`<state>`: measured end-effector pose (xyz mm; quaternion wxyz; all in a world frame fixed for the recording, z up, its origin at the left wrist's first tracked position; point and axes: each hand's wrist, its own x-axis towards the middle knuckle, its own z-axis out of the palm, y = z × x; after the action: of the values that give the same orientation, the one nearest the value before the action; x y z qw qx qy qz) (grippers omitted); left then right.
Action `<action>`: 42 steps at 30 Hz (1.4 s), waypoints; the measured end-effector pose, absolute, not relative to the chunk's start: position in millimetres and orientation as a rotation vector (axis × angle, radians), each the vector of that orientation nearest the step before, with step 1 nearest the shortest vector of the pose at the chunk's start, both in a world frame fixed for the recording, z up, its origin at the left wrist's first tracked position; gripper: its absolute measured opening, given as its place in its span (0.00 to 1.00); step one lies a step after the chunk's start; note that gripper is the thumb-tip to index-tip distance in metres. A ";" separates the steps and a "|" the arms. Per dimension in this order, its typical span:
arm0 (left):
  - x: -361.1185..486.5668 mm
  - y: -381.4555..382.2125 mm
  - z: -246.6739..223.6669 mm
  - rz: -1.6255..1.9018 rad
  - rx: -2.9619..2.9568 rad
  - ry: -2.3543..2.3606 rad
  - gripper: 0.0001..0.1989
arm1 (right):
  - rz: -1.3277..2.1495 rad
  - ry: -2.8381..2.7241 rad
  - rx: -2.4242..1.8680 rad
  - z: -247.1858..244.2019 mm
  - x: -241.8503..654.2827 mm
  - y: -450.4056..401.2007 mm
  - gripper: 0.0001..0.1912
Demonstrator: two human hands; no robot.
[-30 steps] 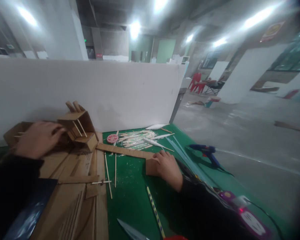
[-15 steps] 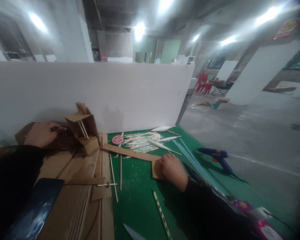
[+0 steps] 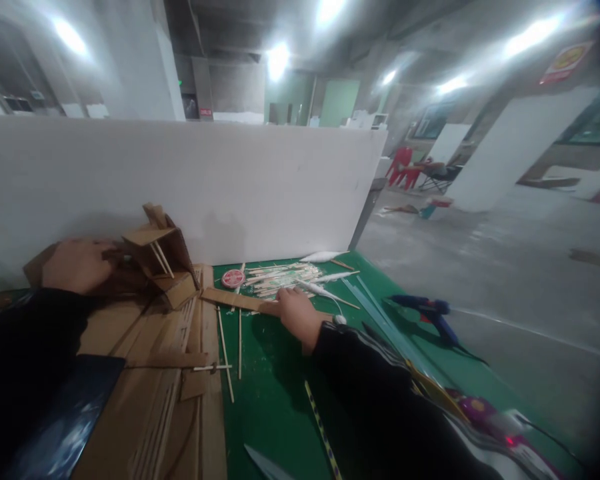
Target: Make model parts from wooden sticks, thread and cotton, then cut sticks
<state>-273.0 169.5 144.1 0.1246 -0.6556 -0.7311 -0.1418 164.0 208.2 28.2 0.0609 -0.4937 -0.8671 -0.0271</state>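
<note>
My left hand (image 3: 76, 265) is closed at the left side of a small cardboard model (image 3: 173, 260), its fingertips partly hidden in shadow. The model is folded brown card, with two thin wooden sticks (image 3: 162, 259) standing inside it. My right hand (image 3: 300, 316) closes its fingers over a long flat cardboard strip (image 3: 240, 300), which lies on the green table top. The strip's left end rests against the model's base; its wider right end is mostly covered by my hand and sleeve. Behind the strip lies a pile of wooden sticks (image 3: 280, 280).
Stacked cardboard sheets (image 3: 150, 400) lie on the left, with a dark glossy tablet-like panel (image 3: 65, 413) on top. A blade (image 3: 265, 463) and a patterned stick (image 3: 322, 430) lie in front. At the right are clear glue sticks (image 3: 380, 310) and a blue glue gun (image 3: 427, 310). A white board (image 3: 280, 193) stands behind.
My right hand has slid left along the cardboard strip, from its wide right end to nearer its middle. My left hand stays at the model. The view has shifted slightly.
</note>
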 end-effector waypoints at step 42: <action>-69.2 91.7 149.2 -1.124 -1.835 -1.465 0.07 | 2.034 -1.115 -0.707 89.0 152.0 120.7 0.19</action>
<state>-69.2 91.7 149.2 0.2659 -0.6796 -0.5424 -0.4163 152.0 120.7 89.0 0.3506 -0.2728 -0.4305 0.7857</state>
